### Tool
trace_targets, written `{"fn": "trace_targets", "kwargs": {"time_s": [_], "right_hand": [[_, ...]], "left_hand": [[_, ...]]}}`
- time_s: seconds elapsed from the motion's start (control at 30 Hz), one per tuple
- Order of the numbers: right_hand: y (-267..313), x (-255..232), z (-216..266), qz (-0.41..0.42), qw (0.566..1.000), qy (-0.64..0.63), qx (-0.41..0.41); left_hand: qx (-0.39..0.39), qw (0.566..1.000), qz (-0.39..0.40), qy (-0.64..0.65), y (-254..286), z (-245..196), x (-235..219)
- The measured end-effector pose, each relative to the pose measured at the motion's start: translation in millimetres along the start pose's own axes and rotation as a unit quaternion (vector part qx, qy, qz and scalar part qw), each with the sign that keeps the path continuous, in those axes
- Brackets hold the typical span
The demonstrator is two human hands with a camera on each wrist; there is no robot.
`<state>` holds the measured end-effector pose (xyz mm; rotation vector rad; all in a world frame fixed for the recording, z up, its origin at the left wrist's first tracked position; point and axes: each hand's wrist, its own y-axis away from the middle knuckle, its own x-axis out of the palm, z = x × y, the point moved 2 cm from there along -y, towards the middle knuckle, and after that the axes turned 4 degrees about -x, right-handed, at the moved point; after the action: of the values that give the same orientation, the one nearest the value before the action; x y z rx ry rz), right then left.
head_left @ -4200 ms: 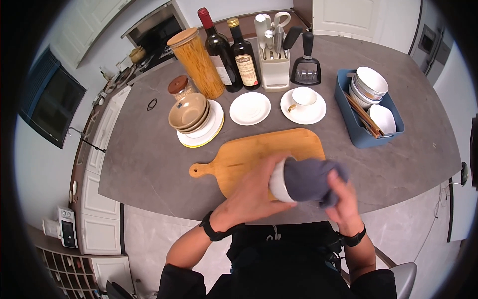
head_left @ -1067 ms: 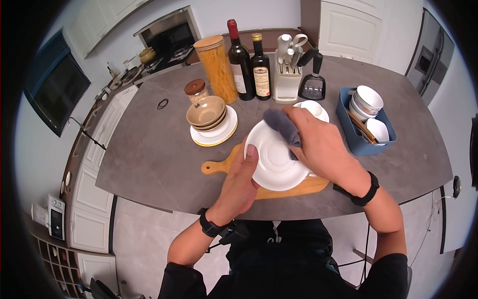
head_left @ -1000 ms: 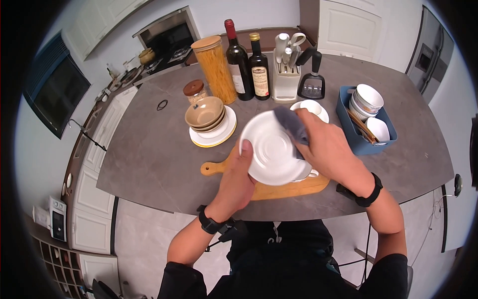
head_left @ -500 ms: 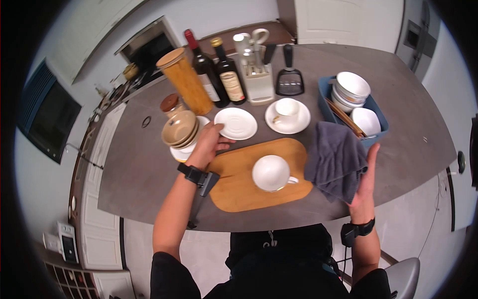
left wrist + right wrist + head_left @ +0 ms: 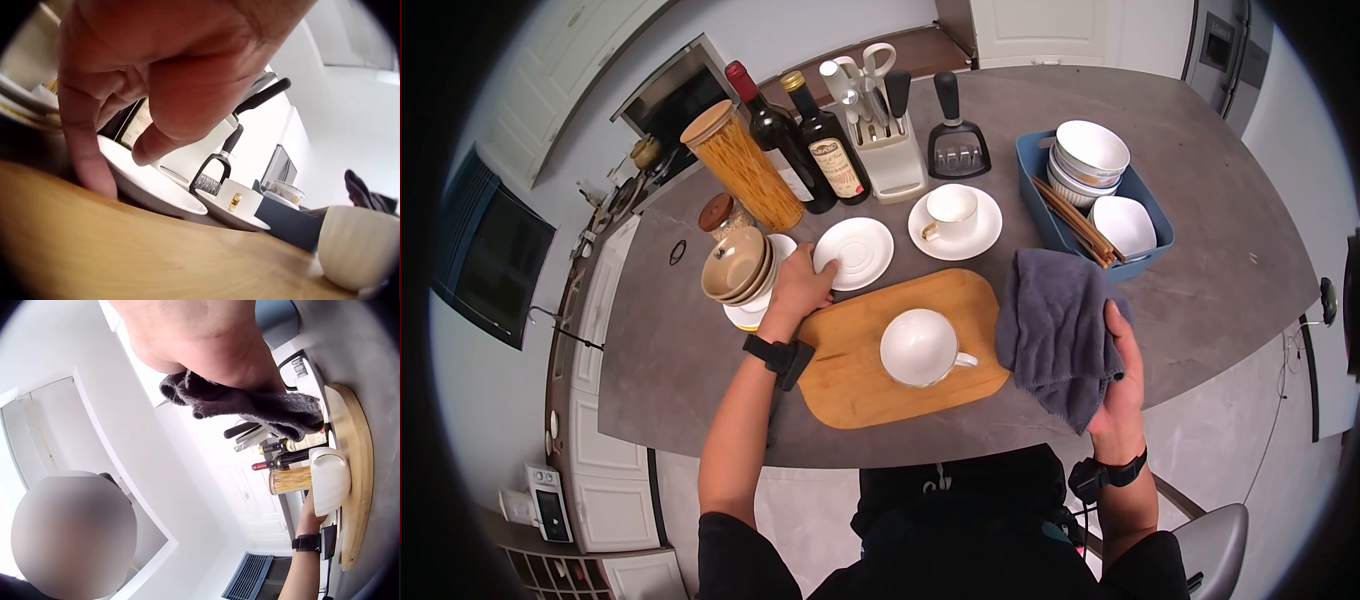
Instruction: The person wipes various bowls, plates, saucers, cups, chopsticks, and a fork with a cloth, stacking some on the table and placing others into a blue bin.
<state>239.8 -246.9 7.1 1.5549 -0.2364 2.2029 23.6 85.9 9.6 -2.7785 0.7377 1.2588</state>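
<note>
In the head view, my left hand (image 5: 802, 283) pinches the left rim of a white saucer (image 5: 858, 252) that rests on the table beyond the board. The left wrist view shows the thumb over the saucer (image 5: 153, 181) and a finger against its outer edge. My right hand (image 5: 1122, 385) holds a dark grey cloth (image 5: 1055, 325) that drapes over its fingers and hides them; the thumb lies along the cloth's right edge. Between the hands, a white cup (image 5: 918, 345), handle to the right, stands upright on the wooden cutting board (image 5: 840, 390).
Another white cup (image 5: 951, 208) stands on its saucer (image 5: 985, 232) farther back. Stacked tan bowls (image 5: 732, 268) stand left, beside my left hand. A blue bin (image 5: 1040, 222) with bowls and chopsticks is at right. Pasta jar (image 5: 745, 170), bottles (image 5: 832, 150) and knife block (image 5: 895, 165) line the back.
About a second ago both hands held the saucer up and wiped it with the cloth. The left hand has since set it on the table; the right hand has moved right with the cloth.
</note>
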Motion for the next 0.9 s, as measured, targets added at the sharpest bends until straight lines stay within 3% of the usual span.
{"fn": "trace_targets", "kwargs": {"time_s": [0.03, 0.07, 0.13, 0.17, 0.23, 0.3, 0.43, 0.63, 0.77, 0.83, 0.9], "right_hand": [[2.6, 4.4, -0.5, 0.004, 1.000, 0.017, -0.009], [5.4, 8.2, -1.1, 0.008, 0.999, 0.035, -0.018], [11.1, 12.7, -1.6, 0.020, 0.999, 0.041, -0.014], [14.1, 15.2, -2.4, 0.030, 0.998, 0.048, -0.010], [18.1, 21.6, -6.9, 0.036, 0.996, 0.078, -0.027], [22.1, 29.6, -13.3, 0.043, 0.992, 0.109, -0.040], [28.5, 37.3, -23.5, 0.075, 0.982, 0.163, -0.053], [40.6, 43.0, -26.0, 0.084, 0.971, 0.209, -0.085], [45.4, 39.6, -22.0, 0.106, 0.949, 0.273, -0.120], [47.0, 32.1, -16.2, 0.113, 0.942, 0.286, -0.132], [49.1, 26.9, -11.0, 0.123, 0.936, 0.302, -0.132]], "left_hand": [[0.006, 0.995, -0.020, -0.095, 5.0, -6.0, -2.9], [0.006, 0.995, -0.020, -0.095, 9.8, -8.9, -4.2], [0.129, 0.940, -0.131, -0.289, 23.4, -20.7, -6.2], [0.129, 0.940, -0.131, -0.288, 35.4, -31.1, -5.0], [0.282, 0.909, -0.252, -0.179, 71.8, -64.7, -1.0], [0.351, 0.927, -0.122, 0.056, 115.2, -93.8, 13.7], [0.398, 0.909, -0.017, 0.120, 169.5, -122.4, 37.4], [0.338, 0.912, 0.049, 0.226, 175.6, -117.4, 46.2], [0.365, 0.897, 0.051, 0.244, 180.8, -119.0, 42.4], [0.371, 0.866, 0.050, 0.332, 176.9, -122.3, 36.5], [0.372, 0.872, 0.046, 0.314, 176.9, -124.3, 27.1]]}}
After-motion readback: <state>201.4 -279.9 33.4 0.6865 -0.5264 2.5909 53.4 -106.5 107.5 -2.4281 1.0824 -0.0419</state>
